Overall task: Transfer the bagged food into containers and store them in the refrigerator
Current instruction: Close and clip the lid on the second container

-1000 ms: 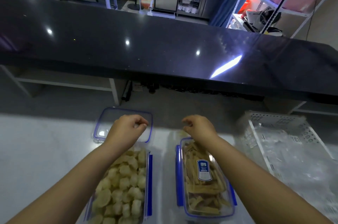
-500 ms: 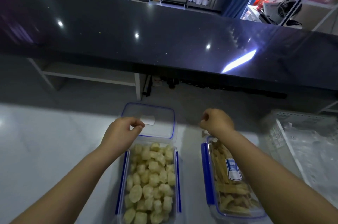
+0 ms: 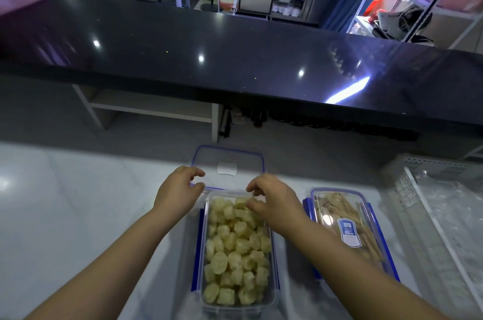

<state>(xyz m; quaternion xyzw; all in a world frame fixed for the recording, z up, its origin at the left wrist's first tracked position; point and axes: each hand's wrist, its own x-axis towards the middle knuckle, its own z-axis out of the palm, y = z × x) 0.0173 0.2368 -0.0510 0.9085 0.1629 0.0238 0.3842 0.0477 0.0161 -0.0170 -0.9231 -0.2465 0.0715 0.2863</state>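
Reaching over the table, the left hand sits at the near-left corner of the lid. Its thumb and forefinger curve close about the edge, but I cannot tell whether they already pinch it. The lid lies flat, straight ahead of both hands, just beyond the open tub of pale chunks. Its width matches the tub's, so its long axis probably also runs away from the person. The right hand hovers over the tub's far end, fingers loosely curled, holding nothing, just short of the lid's near-right corner. The left hand is slightly nearer. Further right stand a closed tub and a basket.
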